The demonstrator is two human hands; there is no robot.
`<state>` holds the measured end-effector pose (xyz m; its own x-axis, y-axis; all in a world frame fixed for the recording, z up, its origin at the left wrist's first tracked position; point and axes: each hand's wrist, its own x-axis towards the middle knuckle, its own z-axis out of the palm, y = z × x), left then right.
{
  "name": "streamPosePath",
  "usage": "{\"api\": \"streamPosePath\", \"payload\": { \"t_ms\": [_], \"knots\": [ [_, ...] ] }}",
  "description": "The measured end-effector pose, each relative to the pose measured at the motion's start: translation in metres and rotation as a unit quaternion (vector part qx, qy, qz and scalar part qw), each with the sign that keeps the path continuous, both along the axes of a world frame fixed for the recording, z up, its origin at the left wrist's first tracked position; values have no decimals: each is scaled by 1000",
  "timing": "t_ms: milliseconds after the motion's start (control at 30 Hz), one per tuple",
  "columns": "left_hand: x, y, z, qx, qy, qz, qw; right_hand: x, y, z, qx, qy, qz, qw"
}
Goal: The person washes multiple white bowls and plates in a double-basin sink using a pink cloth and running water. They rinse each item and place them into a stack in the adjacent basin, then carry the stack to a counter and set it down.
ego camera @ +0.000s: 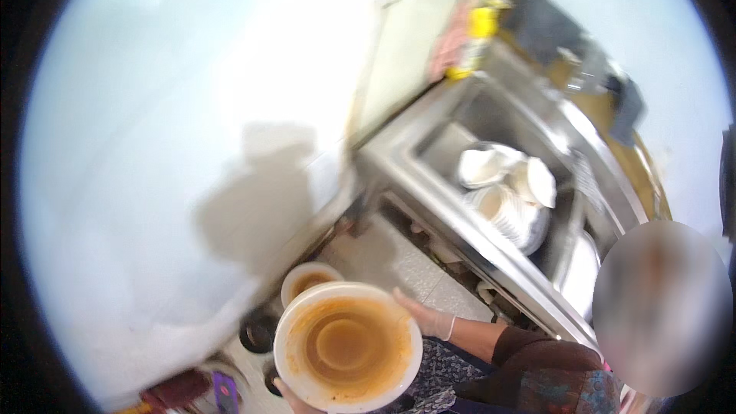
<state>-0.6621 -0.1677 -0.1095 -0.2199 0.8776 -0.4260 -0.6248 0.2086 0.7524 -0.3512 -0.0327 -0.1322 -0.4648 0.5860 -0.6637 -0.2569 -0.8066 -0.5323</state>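
Observation:
A large white bowl (348, 348) with orange-brown residue inside fills the lower middle of the view. My right hand (422, 316), in a thin clear glove, grips its upper right side. At the lower left rim is my left hand (293, 397), also holding the bowl and mostly hidden by it or cut off by the frame. Behind the bowl, a smaller white bowl (310, 279) with brownish contents is partly covered. A stack of white dishes (514, 221) lies in a steel sink (402, 155) up and to the right, with white bowls (486, 167) on top.
A yellow-capped bottle (482, 23) and a pink cloth (451, 40) are at the sink's far corner. Dark cloths (540, 20) lie behind it. Dark round items (259, 330) sit low left, beside the pale wall (144, 195). A blurred patch covers the far right.

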Motion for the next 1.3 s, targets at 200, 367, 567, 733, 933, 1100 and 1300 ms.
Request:
{"api": "streamPosePath", "payload": {
  "t_ms": [200, 367, 567, 733, 933, 1100, 1300],
  "knots": [
    [66, 26, 167, -27, 69, -159, 985, 92, -67, 176, 181, 51, -84, 978],
    [160, 44, 287, 102, 79, -342, 931, 170, -143, 267, 219, 96, -242, 940],
    [301, 24, 345, -15, -241, -438, 866, 266, -256, 310, 301, 81, -408, 858],
    [450, 26, 311, 83, -102, -582, 802, 376, -329, 301, 295, 74, -505, 807],
    [618, 37, 262, 95, -15, -682, 725, 510, -381, 249, 244, 81, -595, 762],
    [727, 56, 232, 86, 38, -735, 672, 582, -381, 189, 194, 117, -651, 724],
    [802, 87, 182, 5, 53, -767, 640, 607, -372, 138, 120, 156, -680, 706]
  ]
}}
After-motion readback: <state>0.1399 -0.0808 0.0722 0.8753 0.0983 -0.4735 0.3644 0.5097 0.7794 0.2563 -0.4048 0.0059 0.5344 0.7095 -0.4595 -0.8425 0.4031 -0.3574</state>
